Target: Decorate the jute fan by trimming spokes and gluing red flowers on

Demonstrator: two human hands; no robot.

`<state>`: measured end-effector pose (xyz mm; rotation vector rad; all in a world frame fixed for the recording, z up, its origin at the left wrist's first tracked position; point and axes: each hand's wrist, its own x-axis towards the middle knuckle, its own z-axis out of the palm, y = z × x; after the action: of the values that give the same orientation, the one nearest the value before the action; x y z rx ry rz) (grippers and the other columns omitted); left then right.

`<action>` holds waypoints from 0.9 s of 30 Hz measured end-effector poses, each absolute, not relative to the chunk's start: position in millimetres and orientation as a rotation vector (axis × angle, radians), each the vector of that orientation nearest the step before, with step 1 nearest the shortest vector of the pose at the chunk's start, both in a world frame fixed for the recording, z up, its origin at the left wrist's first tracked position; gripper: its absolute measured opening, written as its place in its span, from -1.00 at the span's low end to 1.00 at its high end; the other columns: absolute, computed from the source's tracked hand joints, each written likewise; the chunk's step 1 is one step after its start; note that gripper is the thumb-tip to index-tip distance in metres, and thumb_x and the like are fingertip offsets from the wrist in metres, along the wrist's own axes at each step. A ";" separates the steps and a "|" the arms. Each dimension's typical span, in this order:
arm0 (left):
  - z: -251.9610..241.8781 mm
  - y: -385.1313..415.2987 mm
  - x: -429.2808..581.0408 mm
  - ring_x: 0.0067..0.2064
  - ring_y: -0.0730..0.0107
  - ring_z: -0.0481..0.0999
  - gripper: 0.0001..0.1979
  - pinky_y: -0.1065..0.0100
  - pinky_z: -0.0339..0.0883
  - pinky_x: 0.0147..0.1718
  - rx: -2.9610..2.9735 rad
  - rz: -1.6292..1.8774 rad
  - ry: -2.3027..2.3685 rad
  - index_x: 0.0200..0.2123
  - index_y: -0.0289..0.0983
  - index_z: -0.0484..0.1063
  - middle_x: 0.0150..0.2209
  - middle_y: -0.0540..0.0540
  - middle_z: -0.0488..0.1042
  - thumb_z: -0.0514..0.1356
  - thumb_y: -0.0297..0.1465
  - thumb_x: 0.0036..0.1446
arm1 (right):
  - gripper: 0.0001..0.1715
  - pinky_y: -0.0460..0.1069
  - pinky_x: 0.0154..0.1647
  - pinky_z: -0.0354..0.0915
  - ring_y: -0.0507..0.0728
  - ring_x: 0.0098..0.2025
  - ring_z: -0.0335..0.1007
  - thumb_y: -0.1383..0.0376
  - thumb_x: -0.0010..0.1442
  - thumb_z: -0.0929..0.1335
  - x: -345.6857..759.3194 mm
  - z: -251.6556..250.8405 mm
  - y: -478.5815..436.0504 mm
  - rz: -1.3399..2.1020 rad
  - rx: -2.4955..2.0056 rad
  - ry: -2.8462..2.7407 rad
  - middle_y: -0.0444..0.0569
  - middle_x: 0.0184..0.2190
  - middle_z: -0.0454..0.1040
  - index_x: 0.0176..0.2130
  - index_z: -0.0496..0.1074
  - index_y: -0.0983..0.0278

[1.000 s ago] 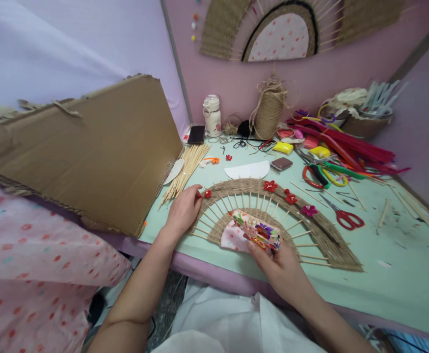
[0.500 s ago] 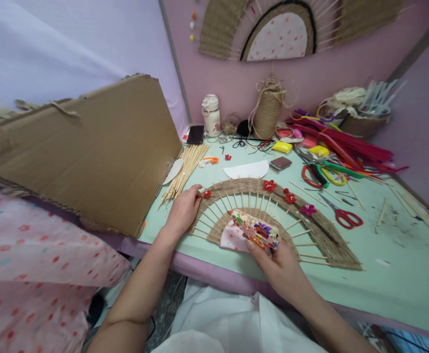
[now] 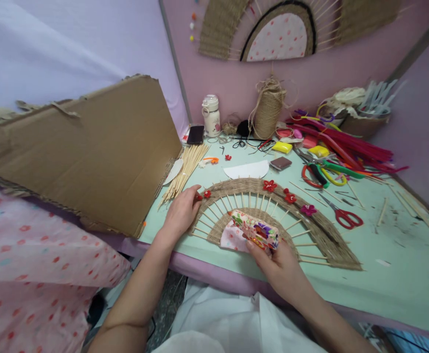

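My right hand (image 3: 282, 264) is closed around a glue gun (image 3: 256, 229) with a colourful floral pattern, its reddish tip pointing left above the inner half circle. Below lies a fan-shaped woven jute piece (image 3: 236, 186) with thin sticks joining its outer arch to the inner part, where dotted fabric (image 3: 232, 238) shows. My left hand (image 3: 180, 211) rests at the arch's left end, fingers stretched out. A bit of red shows beside its fingertips, next to a small red flower (image 3: 207, 194). Red flowers (image 3: 269, 186) and a magenta flower (image 3: 308, 210) sit along the arch's right side.
A cardboard sheet (image 3: 89, 157) stands at left beside a bundle of sticks (image 3: 187, 171). Red-handled scissors (image 3: 349, 219), pliers (image 3: 313, 176) and pipe cleaners (image 3: 358, 147) lie at right. A jute spool (image 3: 269, 108) and a bottle (image 3: 210, 115) stand at the back.
My left fingers have shifted slightly, and a bit of red now shows beside their tips. My right hand and the glue gun look still.
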<state>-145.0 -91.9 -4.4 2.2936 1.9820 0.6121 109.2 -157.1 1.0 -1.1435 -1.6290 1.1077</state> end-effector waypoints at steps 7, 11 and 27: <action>-6.4 -86.6 -141.8 -0.09 0.20 0.50 -0.59 0.19 0.34 -0.07 2.271 0.614 2.010 0.12 -0.24 0.25 -0.15 -0.13 0.54 0.08 -0.47 0.17 | -0.59 0.12 -0.08 0.38 0.28 -0.07 0.45 0.13 0.21 0.31 109.6 -2.8 -156.3 1.098 -1.131 -1.653 0.03 -0.13 0.55 0.02 0.46 0.20; -4.6 -88.6 -142.7 -0.08 0.21 0.49 -0.58 0.19 0.35 -0.07 2.270 0.636 2.004 0.12 -0.24 0.24 -0.11 -0.15 0.51 0.10 -0.44 0.18 | -0.59 0.11 -0.03 0.36 0.25 -0.07 0.45 0.15 0.23 0.30 110.9 -8.2 -156.7 1.097 -1.136 -1.668 0.02 -0.06 0.53 0.03 0.45 0.21; 64.4 56.5 -119.8 -0.15 0.25 0.50 -0.76 0.28 0.32 -0.09 2.412 0.540 1.867 -0.18 -0.33 0.53 -0.16 -0.20 0.55 0.17 -0.48 0.06 | -0.62 0.10 0.02 0.35 0.23 0.00 0.43 0.16 0.24 0.31 117.2 -5.3 -159.9 1.082 -1.071 -1.553 0.07 -0.02 0.50 0.02 0.41 0.23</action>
<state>-119.8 56.5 64.4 2.4125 1.8666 0.5399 117.2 -159.9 -5.3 -1.0709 -1.5530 1.0819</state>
